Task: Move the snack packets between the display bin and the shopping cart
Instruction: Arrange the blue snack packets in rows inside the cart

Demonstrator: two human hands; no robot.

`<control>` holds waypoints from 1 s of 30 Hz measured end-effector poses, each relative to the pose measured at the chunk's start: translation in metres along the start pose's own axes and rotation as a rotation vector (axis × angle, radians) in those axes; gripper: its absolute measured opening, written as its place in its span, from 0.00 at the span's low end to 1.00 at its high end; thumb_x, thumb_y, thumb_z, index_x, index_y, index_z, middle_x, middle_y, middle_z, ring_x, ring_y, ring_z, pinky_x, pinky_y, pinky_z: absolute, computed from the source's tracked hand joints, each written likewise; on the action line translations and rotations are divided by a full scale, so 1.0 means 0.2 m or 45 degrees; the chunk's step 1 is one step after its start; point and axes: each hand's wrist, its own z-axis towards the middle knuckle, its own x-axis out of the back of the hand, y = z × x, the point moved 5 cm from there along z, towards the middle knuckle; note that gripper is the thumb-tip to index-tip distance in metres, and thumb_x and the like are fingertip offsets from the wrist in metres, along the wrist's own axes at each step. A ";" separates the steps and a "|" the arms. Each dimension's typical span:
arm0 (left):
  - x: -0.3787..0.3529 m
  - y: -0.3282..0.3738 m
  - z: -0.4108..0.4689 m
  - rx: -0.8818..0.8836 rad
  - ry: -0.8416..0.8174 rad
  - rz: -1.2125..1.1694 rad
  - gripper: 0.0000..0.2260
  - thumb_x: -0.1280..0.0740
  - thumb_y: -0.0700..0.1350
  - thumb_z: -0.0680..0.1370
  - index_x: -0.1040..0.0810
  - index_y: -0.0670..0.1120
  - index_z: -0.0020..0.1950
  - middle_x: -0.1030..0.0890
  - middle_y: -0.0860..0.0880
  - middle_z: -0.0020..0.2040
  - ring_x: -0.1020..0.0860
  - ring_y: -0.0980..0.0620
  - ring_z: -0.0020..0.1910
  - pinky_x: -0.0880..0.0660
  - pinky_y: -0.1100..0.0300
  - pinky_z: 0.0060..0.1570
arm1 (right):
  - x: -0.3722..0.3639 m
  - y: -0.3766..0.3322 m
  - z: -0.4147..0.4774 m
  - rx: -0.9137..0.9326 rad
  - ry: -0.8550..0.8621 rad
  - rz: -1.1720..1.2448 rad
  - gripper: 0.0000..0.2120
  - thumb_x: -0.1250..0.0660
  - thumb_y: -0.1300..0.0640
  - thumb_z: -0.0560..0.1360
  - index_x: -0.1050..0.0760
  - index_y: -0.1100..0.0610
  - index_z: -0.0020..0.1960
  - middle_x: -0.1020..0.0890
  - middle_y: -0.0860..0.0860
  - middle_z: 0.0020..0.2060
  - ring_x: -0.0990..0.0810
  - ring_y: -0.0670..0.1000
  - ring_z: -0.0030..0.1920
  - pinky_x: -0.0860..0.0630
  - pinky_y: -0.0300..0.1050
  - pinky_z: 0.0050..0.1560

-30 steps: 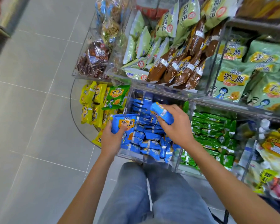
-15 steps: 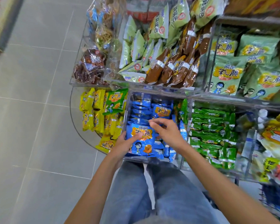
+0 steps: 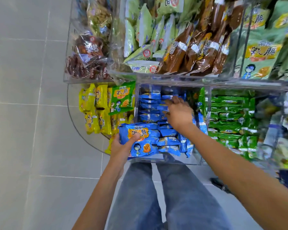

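Observation:
Small blue snack packets [image 3: 151, 117] fill the clear display bin [image 3: 176, 161] in front of me. My left hand [image 3: 119, 148] grips a larger blue packet [image 3: 140, 140] with orange lettering at the bin's near left corner, thumb on its face. My right hand [image 3: 179, 112] reaches deeper into the bin, its bent fingers resting on the blue packets at the back. Motion blur hides whether those fingers pinch anything. No shopping cart is clearly in view.
Yellow packets [image 3: 96, 112] and one green packet [image 3: 122, 97] lie in the curved bin on the left. Green packets [image 3: 229, 120] fill the bin on the right. An upper clear shelf [image 3: 173, 78] holds brown and pale green bags. Grey tiled floor lies on the left.
My right hand let go of the small blue packet it held, then moved farther back into the bin. My left hand keeps its grip on the larger blue packet, now lower and nearer.

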 end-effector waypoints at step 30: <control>-0.23 0.06 -0.21 0.259 -0.502 0.089 0.23 0.29 0.50 0.62 0.22 0.44 0.55 0.15 0.45 0.42 0.16 0.50 0.36 0.20 0.58 0.33 | 0.06 0.07 -0.57 -0.721 0.369 1.178 0.17 0.39 0.52 0.78 0.31 0.60 0.63 0.28 0.55 0.58 0.32 0.55 0.62 0.36 0.38 0.56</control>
